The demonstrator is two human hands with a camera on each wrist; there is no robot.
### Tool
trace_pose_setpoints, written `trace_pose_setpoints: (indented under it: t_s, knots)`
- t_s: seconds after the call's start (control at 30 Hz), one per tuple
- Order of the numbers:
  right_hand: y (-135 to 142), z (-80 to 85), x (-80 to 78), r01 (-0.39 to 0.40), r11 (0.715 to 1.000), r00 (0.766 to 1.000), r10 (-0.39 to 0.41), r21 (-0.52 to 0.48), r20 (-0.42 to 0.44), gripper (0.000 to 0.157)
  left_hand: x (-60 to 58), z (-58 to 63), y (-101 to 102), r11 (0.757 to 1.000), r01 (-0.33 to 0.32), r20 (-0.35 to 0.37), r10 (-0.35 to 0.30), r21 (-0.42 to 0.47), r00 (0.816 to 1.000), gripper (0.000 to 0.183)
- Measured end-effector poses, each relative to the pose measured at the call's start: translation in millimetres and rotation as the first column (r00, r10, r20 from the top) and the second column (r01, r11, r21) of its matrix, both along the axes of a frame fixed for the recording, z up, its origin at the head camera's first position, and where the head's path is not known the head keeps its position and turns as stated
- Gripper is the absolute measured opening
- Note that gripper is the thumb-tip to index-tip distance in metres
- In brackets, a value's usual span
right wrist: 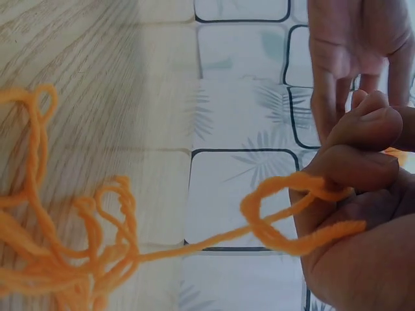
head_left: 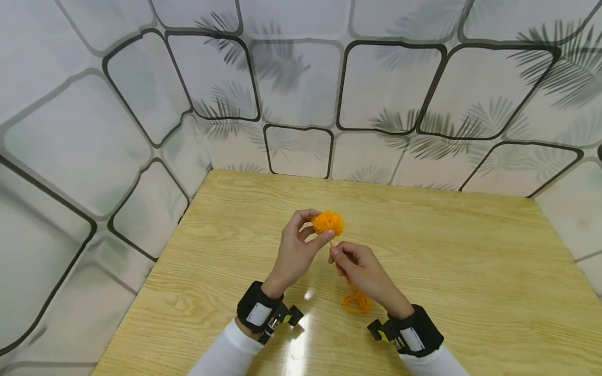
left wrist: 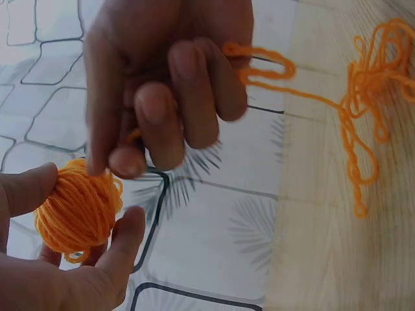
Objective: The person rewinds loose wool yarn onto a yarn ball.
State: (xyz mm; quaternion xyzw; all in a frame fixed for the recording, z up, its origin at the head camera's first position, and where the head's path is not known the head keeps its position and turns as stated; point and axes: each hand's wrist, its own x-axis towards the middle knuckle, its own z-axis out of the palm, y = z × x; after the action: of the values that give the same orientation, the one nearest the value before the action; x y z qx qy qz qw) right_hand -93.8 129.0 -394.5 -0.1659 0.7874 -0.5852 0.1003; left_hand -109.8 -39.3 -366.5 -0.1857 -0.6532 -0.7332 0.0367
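Observation:
An orange ball of yarn (head_left: 328,222) is held above the table by my left hand (head_left: 294,249), thumb on one side and fingers on the other. In the left wrist view the wound ball (left wrist: 78,207) shows its strands clearly. Close beside it, my right hand (head_left: 363,269) pinches the yarn strand with its fingers curled. A short length of strand runs between the ball and the right fingertips. From the right hand (right wrist: 363,175) a yarn loop (right wrist: 279,243) hangs out, and the strand continues down to a loose tangle of yarn (head_left: 357,302) on the table.
The wooden table (head_left: 447,261) reaches back to a wall (head_left: 301,83) patterned with dark rounded outlines and grey palm leaves. The same pattern covers the wall on the left. Both wrists wear black straps (head_left: 258,308) with small cameras.

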Motion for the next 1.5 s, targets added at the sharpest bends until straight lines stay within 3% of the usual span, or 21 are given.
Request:
trace_pose_setpoints:
  t_s: [0.13,0.27,0.43,0.57,0.77,0.97,1.17,1.37,1.5]
  knots:
    - [2.1,2.0,4.8,0.019,0.999,0.999,-0.017,0.048,-0.034,0.028,0.9,5.7,-0.4,0.998,-0.021,-0.012,0.02,-0.051,1.0,0.04]
    - [5.0,8.0,9.8,0.056,0.993,0.995,-0.047,0.101,-0.086,0.025,-2.0,0.6,-1.2,0.993,-0.023,-0.03,0.02,-0.112,0.999,0.046]
    - [9.6,21.8,14.6,0.074,0.992,0.989,-0.06,0.103,-0.138,0.022,-10.2,-18.0,-1.1,0.981,0.004,-0.038,-0.012,-0.196,0.999,0.042]
    - [13.7,33.9,15.0,0.08,0.993,0.985,-0.065,0.088,-0.161,0.023,-16.0,-37.7,0.1,0.975,0.045,0.036,-0.038,-0.218,0.999,0.038]
    - [21.3,45.9,7.4,0.119,0.992,0.981,-0.111,0.046,-0.162,0.026,-9.9,-42.0,0.1,0.947,0.14,0.074,-0.124,-0.289,0.99,0.038]
    - [27.1,50.7,-5.9,0.18,0.983,0.968,-0.181,-0.019,-0.173,0.028,3.2,-38.4,-1.7,0.915,0.254,0.051,-0.251,-0.314,0.967,0.035]
    - [28.8,43.1,-20.4,0.229,0.97,0.963,-0.239,-0.087,-0.125,0.033,18.1,-22.3,-1.8,0.916,0.32,0.044,-0.319,-0.244,0.947,0.042]
    - [25.9,25.4,-28.4,0.222,0.969,0.973,-0.227,-0.104,-0.037,0.037,30.3,3.5,-3.3,0.937,0.328,0.015,-0.329,-0.123,0.944,0.058]
    - [20.7,11.5,-26.5,0.185,0.981,0.983,-0.185,-0.066,0.006,0.034,28.5,2.5,-3.7,0.953,0.296,-0.036,-0.299,-0.068,0.954,0.061]
